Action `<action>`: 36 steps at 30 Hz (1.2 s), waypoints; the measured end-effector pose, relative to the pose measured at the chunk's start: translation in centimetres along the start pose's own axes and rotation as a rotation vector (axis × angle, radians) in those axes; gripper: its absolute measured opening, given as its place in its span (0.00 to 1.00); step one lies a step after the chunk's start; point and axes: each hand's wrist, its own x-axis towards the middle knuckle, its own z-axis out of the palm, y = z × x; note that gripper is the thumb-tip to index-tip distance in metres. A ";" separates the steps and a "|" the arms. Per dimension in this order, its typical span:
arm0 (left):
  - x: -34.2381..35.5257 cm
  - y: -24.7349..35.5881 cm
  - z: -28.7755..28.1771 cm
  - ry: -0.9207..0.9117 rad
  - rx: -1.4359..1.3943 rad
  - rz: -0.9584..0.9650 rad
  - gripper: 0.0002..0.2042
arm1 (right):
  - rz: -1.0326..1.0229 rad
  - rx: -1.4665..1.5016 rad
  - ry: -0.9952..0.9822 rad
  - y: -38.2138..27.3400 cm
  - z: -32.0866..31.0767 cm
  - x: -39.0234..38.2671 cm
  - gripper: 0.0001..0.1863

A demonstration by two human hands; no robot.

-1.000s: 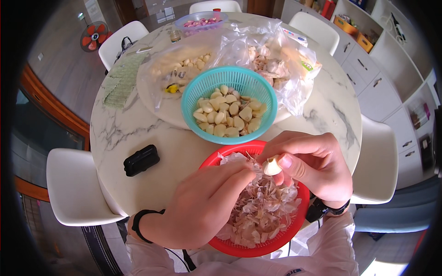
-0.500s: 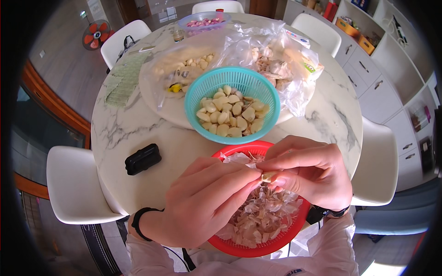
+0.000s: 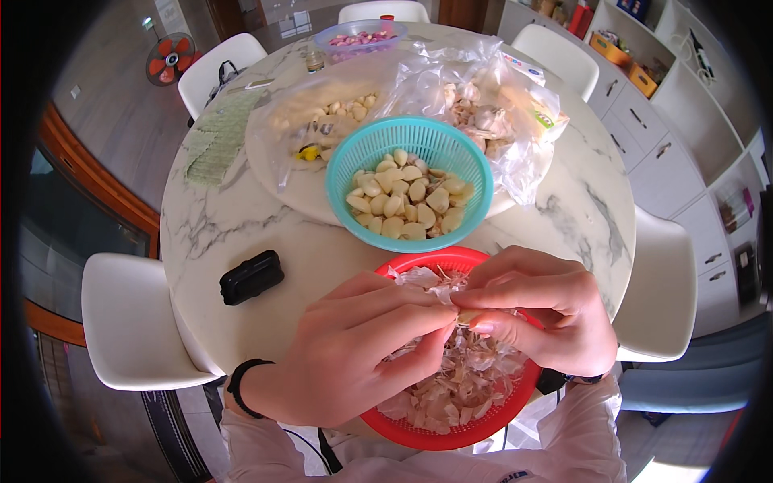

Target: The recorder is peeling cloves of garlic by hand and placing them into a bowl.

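Between my fingertips is a small garlic clove [image 3: 465,319], mostly covered by the fingers. My left hand [image 3: 366,346] pinches it from the left, and my right hand [image 3: 543,304] grips it from the right with thumb and fingers. Both hands are closed and hover over a red plastic basket [image 3: 515,406]. Papery garlic skins [image 3: 459,390] fill that basket. Just beyond it stands a turquoise basket [image 3: 341,165] holding many cloves [image 3: 415,197], most of them pale and peeled.
Behind the turquoise basket lie a clear bag of garlic bulbs [image 3: 491,121] and another bag with loose cloves [image 3: 346,109]. A black case [image 3: 252,278] rests at left, near a green cloth [image 3: 216,149]. At the far edge sits a tub of purplish pieces [image 3: 360,40]. White chairs [image 3: 137,322] surround the table.
My fingers have shifted slightly around the clove, which is now more hidden. The left fingers have bent and spread somewhat, and the right hand has dropped a little. The baskets look unchanged.
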 end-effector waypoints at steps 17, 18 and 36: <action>0.0 0.3 -0.5 -0.066 -0.118 -0.118 0.07 | -0.104 -0.017 -0.082 0.0 -0.7 -0.1 0.11; 0.0 0.2 -0.5 -0.074 -0.133 -0.123 0.07 | -0.105 -0.016 -0.082 0.0 -0.7 -0.1 0.11; 0.0 -0.2 -0.1 -0.060 -0.157 -0.097 0.08 | -0.094 -0.154 -0.032 0.2 0.1 -0.2 0.10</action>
